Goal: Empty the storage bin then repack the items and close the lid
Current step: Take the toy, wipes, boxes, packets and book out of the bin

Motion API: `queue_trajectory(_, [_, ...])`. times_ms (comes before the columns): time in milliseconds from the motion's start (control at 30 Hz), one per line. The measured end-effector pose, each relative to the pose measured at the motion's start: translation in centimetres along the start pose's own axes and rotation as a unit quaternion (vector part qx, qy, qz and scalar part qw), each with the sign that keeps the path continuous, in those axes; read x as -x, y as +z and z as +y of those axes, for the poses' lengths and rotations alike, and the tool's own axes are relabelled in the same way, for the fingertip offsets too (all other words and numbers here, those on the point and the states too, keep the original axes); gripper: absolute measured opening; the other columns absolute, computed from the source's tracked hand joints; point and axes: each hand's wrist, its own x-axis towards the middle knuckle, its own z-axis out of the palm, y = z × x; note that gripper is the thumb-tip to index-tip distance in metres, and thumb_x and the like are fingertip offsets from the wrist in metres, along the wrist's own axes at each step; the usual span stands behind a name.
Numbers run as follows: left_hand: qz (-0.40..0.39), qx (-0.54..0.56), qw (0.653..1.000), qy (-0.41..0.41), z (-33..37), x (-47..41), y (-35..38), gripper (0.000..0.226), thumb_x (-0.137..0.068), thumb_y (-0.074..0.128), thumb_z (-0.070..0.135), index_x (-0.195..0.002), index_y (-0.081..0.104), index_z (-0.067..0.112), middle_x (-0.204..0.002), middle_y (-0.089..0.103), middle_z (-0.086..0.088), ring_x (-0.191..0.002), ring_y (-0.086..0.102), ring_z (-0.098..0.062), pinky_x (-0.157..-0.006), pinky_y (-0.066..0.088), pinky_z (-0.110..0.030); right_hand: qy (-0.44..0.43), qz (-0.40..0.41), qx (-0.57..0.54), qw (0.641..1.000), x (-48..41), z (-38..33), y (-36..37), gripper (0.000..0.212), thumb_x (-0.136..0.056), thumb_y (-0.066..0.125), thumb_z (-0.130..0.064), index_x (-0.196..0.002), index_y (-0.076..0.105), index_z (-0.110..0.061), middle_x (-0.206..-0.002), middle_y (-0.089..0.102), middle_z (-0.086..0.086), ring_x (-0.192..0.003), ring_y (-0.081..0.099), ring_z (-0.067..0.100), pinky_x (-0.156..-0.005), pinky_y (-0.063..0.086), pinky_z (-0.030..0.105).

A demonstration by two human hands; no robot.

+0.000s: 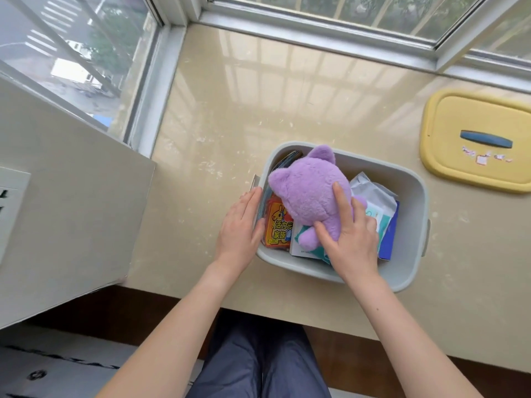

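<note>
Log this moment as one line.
right hand: on purple plush | left hand: bracing bin | lid: off

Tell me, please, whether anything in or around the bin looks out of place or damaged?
Only the yellow lid, lying apart from the grey bin on the sill: torn sticker scraps mark its top. The purple plush rises above the rim.

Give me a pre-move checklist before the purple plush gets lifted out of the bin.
1. Right hand on the purple plush: ok, fingers wrapped over it.
2. Left hand steadying the bin: ok, flat against its left wall.
3. Lid off and out of the way: ok, lying on the sill to the right.
4. Plush free of other items: cannot tell, it rests on the orange packet and white packs.
5. Bare sill to set things on: ok.
</note>
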Motion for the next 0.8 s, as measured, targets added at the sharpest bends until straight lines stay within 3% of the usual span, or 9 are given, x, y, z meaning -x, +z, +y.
queue_trajectory(133, [-0.006,0.002,1.0,0.003,0.1,0.0,-0.4,0.062,-0.092,0.06,0.009,-0.149,0.036,0.01,-0.151,0.041,-0.01,-0.139,0.038,-0.028,-0.114,0.03,-0.039,0.017,-0.022,-0.004,1.0,-0.2,-0.3,-0.2,0.092,-0.07,0.054,-0.069,-0.144,0.0,-0.063,-0.144,0.036,0.0,-0.105,0.045,0.038,-0.091,0.044,0.051])
queue_trajectory(233, [-0.013,0.001,1.0,0.005,0.2,0.2,-0.8,0.063,-0.09,0.063,0.009,-0.148,0.038,0.01,-0.149,0.044,-0.01,-0.138,0.04,-0.029,-0.114,0.031,-0.039,0.051,0.005,-0.09,0.995,-0.3,-1.0,-0.5,0.09,-0.071,0.063,-0.051,-0.143,0.011,-0.064,-0.131,0.046,-0.007,-0.099,0.047,0.036,-0.088,0.047,0.052])
queue_trajectory(333, [-0.012,0.002,1.0,0.01,0.4,0.5,-1.4,0.06,-0.088,0.066,0.01,-0.144,0.044,0.007,-0.147,0.046,-0.01,-0.136,0.041,-0.029,-0.114,0.03,-0.038,0.078,0.055,-0.156,0.983,0.1,-1.8,-1.3,0.091,-0.069,0.067,-0.042,-0.143,0.018,-0.062,-0.125,0.05,-0.005,-0.105,0.049,0.031,-0.092,0.046,0.051])
queue_trajectory(600, [-0.013,-0.012,0.995,0.098,2.7,0.5,-2.2,0.058,-0.081,0.072,0.021,-0.135,0.055,0.009,-0.137,0.056,-0.008,-0.129,0.047,-0.03,-0.109,0.038,-0.046,0.124,0.192,-0.181,0.956,3.7,0.2,-5.4,0.092,-0.064,0.067,-0.047,-0.144,0.023,-0.057,-0.132,0.049,-0.006,-0.113,0.048,0.024,-0.092,0.039,0.033])
queue_trajectory(800, [-0.023,0.027,0.991,0.128,6.0,-1.1,0.8,0.065,-0.082,0.068,0.039,-0.136,0.052,0.009,-0.136,0.055,-0.006,-0.127,0.048,-0.023,-0.108,0.039,-0.038,0.148,0.205,-0.159,0.954,4.5,3.4,-7.1,0.091,-0.063,0.065,-0.05,-0.143,0.023,-0.057,-0.134,0.049,-0.004,-0.116,0.048,0.025,-0.098,0.041,0.041])
